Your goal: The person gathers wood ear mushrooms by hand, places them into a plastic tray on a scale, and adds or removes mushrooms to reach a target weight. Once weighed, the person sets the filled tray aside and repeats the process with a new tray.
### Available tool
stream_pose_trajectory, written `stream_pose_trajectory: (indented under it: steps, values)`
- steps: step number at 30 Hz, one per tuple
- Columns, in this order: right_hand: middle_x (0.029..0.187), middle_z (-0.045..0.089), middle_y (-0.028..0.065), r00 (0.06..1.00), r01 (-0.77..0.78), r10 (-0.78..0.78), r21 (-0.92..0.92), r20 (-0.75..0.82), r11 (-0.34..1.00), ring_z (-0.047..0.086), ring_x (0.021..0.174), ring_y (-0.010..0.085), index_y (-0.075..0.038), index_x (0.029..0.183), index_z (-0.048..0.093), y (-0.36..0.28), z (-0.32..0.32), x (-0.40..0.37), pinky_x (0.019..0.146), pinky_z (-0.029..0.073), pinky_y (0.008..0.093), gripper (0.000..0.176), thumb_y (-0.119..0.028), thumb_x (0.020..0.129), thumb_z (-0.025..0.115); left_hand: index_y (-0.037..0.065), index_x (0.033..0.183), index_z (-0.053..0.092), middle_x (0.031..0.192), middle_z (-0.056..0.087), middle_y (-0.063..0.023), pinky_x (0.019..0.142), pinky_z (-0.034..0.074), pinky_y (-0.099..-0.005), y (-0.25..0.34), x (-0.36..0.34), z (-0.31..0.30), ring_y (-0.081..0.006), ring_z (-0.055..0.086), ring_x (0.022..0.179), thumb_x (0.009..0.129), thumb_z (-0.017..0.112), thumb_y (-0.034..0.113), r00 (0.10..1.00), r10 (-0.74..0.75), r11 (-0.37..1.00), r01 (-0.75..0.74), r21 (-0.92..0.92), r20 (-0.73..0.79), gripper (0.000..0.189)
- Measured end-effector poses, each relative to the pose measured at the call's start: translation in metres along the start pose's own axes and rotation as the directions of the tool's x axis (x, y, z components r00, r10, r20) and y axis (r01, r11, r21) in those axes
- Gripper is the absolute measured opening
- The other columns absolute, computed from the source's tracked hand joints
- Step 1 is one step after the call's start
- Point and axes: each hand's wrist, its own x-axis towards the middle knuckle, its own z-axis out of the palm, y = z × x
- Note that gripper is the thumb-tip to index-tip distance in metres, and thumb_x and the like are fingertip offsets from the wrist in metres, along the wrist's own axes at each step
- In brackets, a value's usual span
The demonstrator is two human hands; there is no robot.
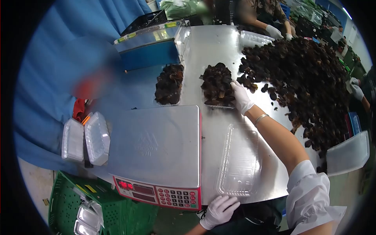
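Note:
My right hand (pixel 242 98), in a white glove, grips the right side of a clear plastic tray (pixel 219 105) heaped with dark brown wood ear mushrooms (pixel 217 83). A metal bangle circles that wrist. My left hand (pixel 220 211), gloved too, rests at the table's front edge with its fingers extended, close to the near rim of an empty clear tray (pixel 239 160). Left of the held tray stands another filled tray (pixel 169 85). A digital scale (pixel 156 145) with a bare metal plate and lit red digits sits left of the empty tray.
A large heap of mushrooms (pixel 309 86) covers the table's right side. Across it a person's gloved hands (pixel 280 33) work near a clear tray (pixel 254 38). Stacked plastic trays (pixel 96 139) stand at the left. A green crate (pixel 117 209) is below the scale; a blue-fronted machine (pixel 150 55) stands behind.

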Motion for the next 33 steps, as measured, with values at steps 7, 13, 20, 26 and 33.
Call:
stream_pose_trajectory:
  steps: [7, 13, 20, 26, 33]
  values:
    - [0.132, 0.061, 0.0135, 0.998, 0.023, 0.012, -0.501, 0.066, 0.865, 0.060, 0.118, 0.0223, -0.004, 0.148, 0.045, -0.001, 0.038, 0.035, 0.102, 0.047, 0.0341, 0.046, -0.021, 0.105, 0.041, 0.025, 0.115, 0.073, 0.125, 0.067, 0.0112, 0.097, 0.040, -0.0295, 0.000, 0.000, 0.019, -0.0112, 0.058, 0.110, 0.086, 0.067, 0.028, 0.998, 0.015, 0.984, -0.006, 0.178, -0.053, 0.030]
    - [0.118, 0.066, 0.0240, 0.958, -0.207, 0.288, -0.672, 0.010, 0.711, 0.067, 0.103, 0.0292, 0.009, 0.127, 0.057, -0.020, 0.091, 0.036, 0.080, 0.055, 0.0401, 0.052, -0.036, 0.101, 0.047, 0.025, 0.119, 0.073, 0.125, 0.067, 0.0140, 0.091, 0.041, -0.0249, -0.006, -0.004, 0.021, -0.0080, 0.059, 0.107, 0.090, 0.062, 0.028, 0.995, 0.099, 0.968, -0.097, 0.233, 0.003, 0.032]
    - [0.105, 0.067, 0.0264, 0.936, 0.140, 0.198, -0.827, 0.289, 0.545, 0.071, 0.082, 0.0352, 0.013, 0.127, 0.047, -0.001, 0.148, 0.050, 0.068, 0.058, 0.0431, 0.055, -0.032, 0.095, 0.049, 0.026, 0.121, 0.071, 0.125, 0.068, 0.0104, 0.097, 0.040, -0.0368, -0.011, -0.005, 0.019, -0.0119, 0.058, 0.110, 0.091, 0.058, 0.033, 0.978, 0.202, 0.934, -0.174, 0.310, -0.057, 0.034]
    - [0.100, 0.062, 0.0199, 0.949, -0.060, 0.187, -0.438, 0.253, 0.897, 0.065, 0.078, 0.0251, 0.001, 0.150, 0.019, 0.038, 0.213, 0.058, 0.062, 0.055, 0.0371, 0.063, -0.012, 0.097, 0.049, 0.026, 0.120, 0.071, 0.125, 0.067, 0.0098, 0.098, 0.038, -0.0345, -0.010, -0.012, 0.016, -0.0121, 0.057, 0.113, 0.094, 0.057, 0.033, 0.989, 0.142, 0.943, -0.126, 0.307, -0.031, 0.030]
    - [0.132, 0.056, 0.0129, 0.899, 0.299, -0.108, -0.414, 0.425, 0.860, 0.061, 0.097, 0.0184, -0.011, 0.155, 0.033, -0.004, 0.106, -0.024, 0.082, 0.055, 0.0341, 0.058, -0.008, 0.099, 0.044, 0.027, 0.116, 0.071, 0.110, 0.062, 0.0070, 0.092, 0.037, -0.0296, -0.006, -0.011, 0.028, -0.0058, 0.059, 0.103, 0.085, 0.070, 0.028, 0.982, 0.092, 0.957, -0.042, 0.288, -0.163, 0.030]
